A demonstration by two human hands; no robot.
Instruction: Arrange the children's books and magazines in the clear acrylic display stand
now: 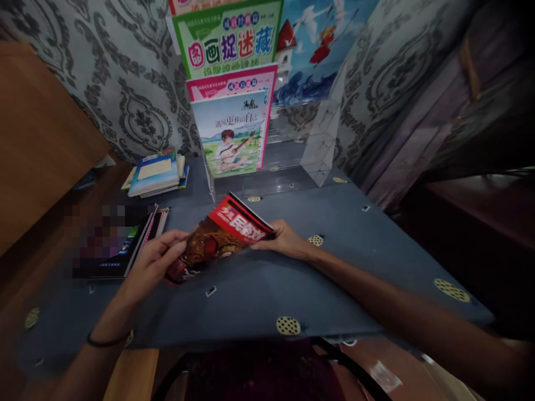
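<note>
Red book (pixel 200 5): upper part cut off by top edge. Pink book (pixel 204 89): mostly hidden behind guitar-picture book (pixel 232 136). Dark book (pixel 112 248): cover partly pixelated. Held book (pixel 217 239): lower end blurred.

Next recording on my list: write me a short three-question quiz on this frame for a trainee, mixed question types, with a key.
1. Multiple choice: what do the left hand and the right hand hold between them?
A) a mug
B) a red-and-brown booklet
C) a cloth bag

2. True or false: the dark band is worn on the right arm.

3. Fill the gap: as the camera sees it, the stack of books lies to the ___ of the clear rack.

Key: 1. B; 2. False, it is on the left; 3. left.
</note>
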